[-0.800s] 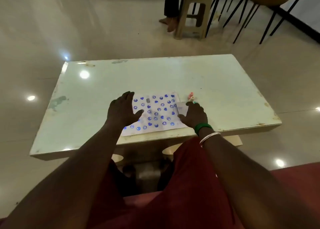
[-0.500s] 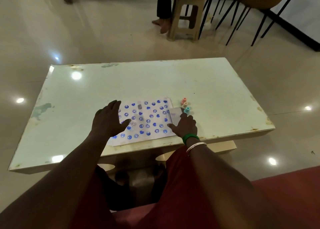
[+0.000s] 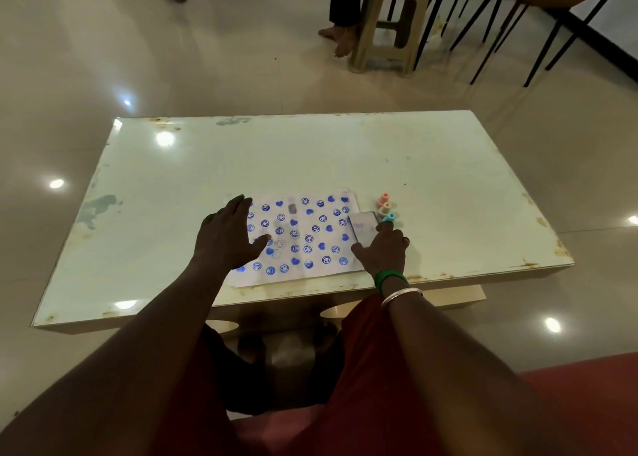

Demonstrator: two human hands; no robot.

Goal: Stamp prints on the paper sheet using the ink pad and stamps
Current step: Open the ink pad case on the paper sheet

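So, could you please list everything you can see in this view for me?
table: one, pale, glossy, centre
paper sheet: one, white with blue prints, near table edge
ink pad: one, pale, at the sheet's right edge
stamps: three, pink, beige, cyan, beside the ink pad
stool: one, beige, floor beyond table
bangles: two, green and silver, right wrist
left hand: one, flat on the sheet
right hand: one, at the ink pad
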